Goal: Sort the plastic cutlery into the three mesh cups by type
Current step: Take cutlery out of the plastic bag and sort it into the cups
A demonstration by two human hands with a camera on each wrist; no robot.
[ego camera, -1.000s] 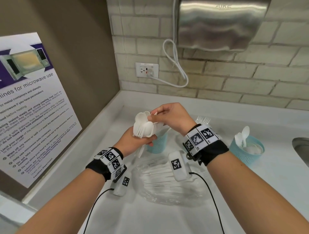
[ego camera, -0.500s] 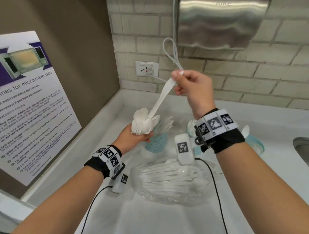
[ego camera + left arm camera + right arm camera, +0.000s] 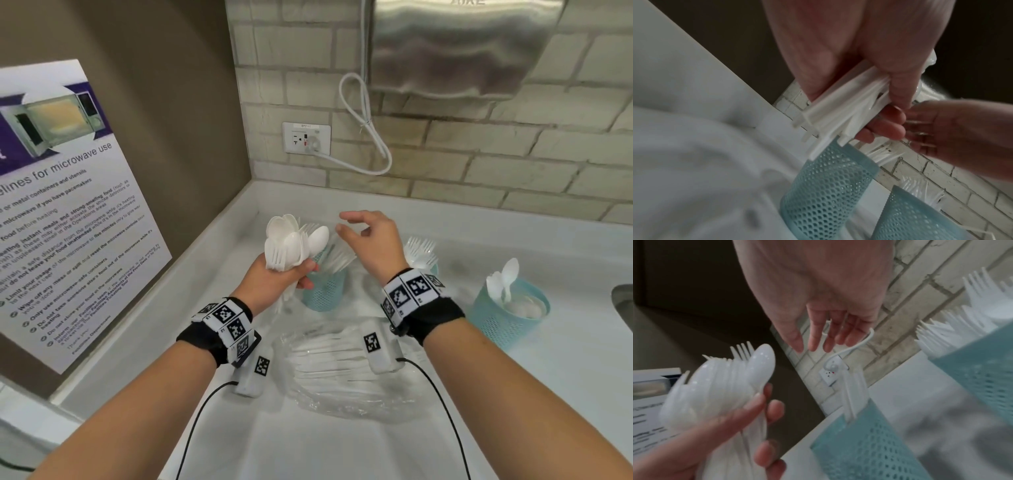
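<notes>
Lowered from beside the wall socket, the right hand [image 3: 371, 240] is now empty, fingers loosely spread. Left of it, the left hand [image 3: 274, 281] grips a bundle of white forks and spoons [image 3: 291, 245] — just above the knife-filled mesh cup [image 3: 323, 289].

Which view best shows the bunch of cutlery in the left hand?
The right wrist view: the bunch of cutlery fills its lower left, spoon bowls and fork tines distinct above the left hand. The head view shows the bunch smaller. The left wrist view shows only handle ends.
</notes>
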